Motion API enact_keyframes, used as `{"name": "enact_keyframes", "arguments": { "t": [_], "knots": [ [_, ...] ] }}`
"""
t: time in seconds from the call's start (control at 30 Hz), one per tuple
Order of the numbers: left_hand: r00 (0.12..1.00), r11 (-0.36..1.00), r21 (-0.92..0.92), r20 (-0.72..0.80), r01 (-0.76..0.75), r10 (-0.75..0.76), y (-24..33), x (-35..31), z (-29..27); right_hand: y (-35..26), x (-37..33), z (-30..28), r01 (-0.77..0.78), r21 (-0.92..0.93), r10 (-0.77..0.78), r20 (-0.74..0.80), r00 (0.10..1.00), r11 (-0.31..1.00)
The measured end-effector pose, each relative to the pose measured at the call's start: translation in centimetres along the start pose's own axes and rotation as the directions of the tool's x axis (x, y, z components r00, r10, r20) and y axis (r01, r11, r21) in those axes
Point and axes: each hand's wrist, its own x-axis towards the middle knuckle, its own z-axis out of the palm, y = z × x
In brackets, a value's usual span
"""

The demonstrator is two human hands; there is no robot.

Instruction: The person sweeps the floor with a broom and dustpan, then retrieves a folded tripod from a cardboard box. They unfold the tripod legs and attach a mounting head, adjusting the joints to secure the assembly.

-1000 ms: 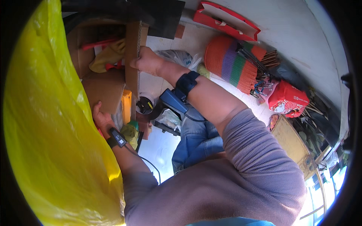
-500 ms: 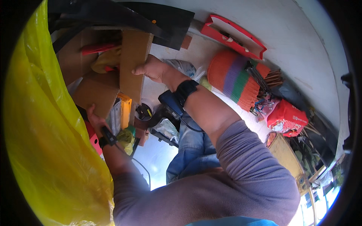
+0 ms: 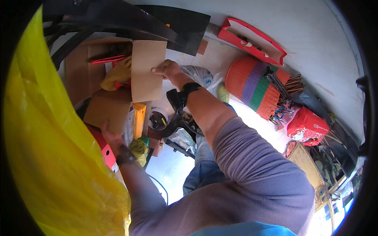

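An open brown cardboard box [image 3: 76,72] is at the upper left with its flaps spread. My right hand [image 3: 171,70] is closed on the outer edge of its right flap [image 3: 148,67], thumb on the upper face. The lower edge of the near flap [image 3: 106,110] is pinched in my left hand [image 3: 112,137]; some of those fingers are hidden behind the cardboard. Inside the box lie a tan, glove-like item [image 3: 117,74] and a thin red object [image 3: 106,60]. Dark devices with cables are strapped to both my wrists.
A yellow plastic sheet [image 3: 59,157] hangs along the left. Yellow [image 3: 139,120] and red [image 3: 108,155] binder-like items stand beside the box. On the right are a striped woven roll [image 3: 252,82], a red paper bag [image 3: 252,41] and a red printed bag [image 3: 309,126]. Black panels [image 3: 177,27] lie beyond.
The whole view has shifted a little, so the box sits further right and lower. The right flap shows more of its face. Both hands keep their hold on the flaps.
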Motion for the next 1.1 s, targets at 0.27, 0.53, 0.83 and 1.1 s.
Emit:
{"name": "enact_keyframes", "arguments": {
  "t": [0.27, 0.53, 0.83, 1.1],
  "knots": [
    [0.997, 1.000, 0.003, 0.078, 0.019, -0.019, 0.3, -1.1, 1.0, -3.1, -2.9, 6.1, -0.116, -0.595, -0.153, -0.383, 0.911, 0.796],
    [0.995, 0.995, 0.100, 0.095, -0.014, 0.004, 0.6, -1.9, 2.5, -3.4, -4.7, 10.7, -0.296, -0.558, 0.108, -0.344, 0.933, 0.775],
    [0.995, 1.000, 0.013, 0.098, 0.009, -0.011, -0.2, -3.1, 3.7, -2.6, -0.5, 9.0, -0.027, -0.465, -0.024, -0.103, 0.994, 0.885],
    [0.974, 0.975, 0.140, 0.171, -0.174, 0.149, 0.9, -2.0, 8.1, -5.7, -1.9, 6.3, 0.039, -0.439, -0.185, -0.296, 0.937, 0.897]
  ]
}}
